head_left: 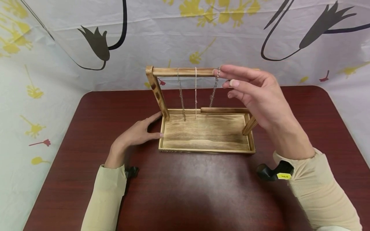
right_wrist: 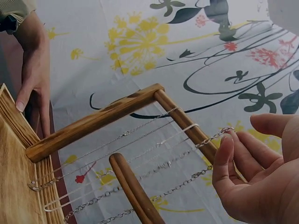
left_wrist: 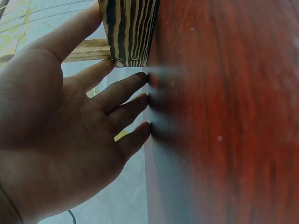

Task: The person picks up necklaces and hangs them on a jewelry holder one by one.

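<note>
A wooden jewelry stand has a shallow tray base (head_left: 214, 150) and a raised crossbar (head_left: 166, 72). Two thin necklaces, one dark (head_left: 181, 96) and one pale (head_left: 196, 93), hang over the bar. To their right is a chunkier silver chain necklace (head_left: 213, 93), its upper loop between the fingertips of my right hand (head_left: 260, 93) at the bar. In the right wrist view, that chain (right_wrist: 217, 134) rises past the bar to the fingertips. My left hand (head_left: 136, 131) rests at the tray's left side, fingers spread; the left wrist view shows fingertips (left_wrist: 142, 128) on the table.
Beneath lies a dark red wooden table (head_left: 185, 192). A flower-printed cloth (head_left: 144, 41) stands behind it and at the sides. A short wooden bar (head_left: 225, 110) lies along the tray's back right edge. A slanted post (head_left: 250, 125) stands by my right wrist.
</note>
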`<state>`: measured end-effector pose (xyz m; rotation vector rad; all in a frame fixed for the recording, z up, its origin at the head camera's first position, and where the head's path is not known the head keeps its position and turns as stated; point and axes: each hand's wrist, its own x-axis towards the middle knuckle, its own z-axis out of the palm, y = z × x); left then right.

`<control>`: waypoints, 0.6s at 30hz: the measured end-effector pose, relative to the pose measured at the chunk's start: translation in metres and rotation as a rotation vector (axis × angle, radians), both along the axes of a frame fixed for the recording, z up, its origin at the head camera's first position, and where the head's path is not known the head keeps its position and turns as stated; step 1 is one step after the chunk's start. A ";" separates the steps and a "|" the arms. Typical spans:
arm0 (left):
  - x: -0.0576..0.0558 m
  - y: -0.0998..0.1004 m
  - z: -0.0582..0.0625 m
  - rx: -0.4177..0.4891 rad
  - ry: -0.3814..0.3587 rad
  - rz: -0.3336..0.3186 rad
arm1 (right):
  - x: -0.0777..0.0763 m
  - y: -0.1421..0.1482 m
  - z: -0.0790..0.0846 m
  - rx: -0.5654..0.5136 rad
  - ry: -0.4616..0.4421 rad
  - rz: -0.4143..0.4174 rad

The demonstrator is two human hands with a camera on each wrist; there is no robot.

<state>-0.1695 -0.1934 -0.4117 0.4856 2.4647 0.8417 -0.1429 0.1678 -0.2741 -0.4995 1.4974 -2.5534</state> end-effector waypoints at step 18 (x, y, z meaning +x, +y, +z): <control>0.001 0.000 0.000 -0.005 0.008 0.000 | 0.002 -0.006 -0.008 0.075 0.045 -0.012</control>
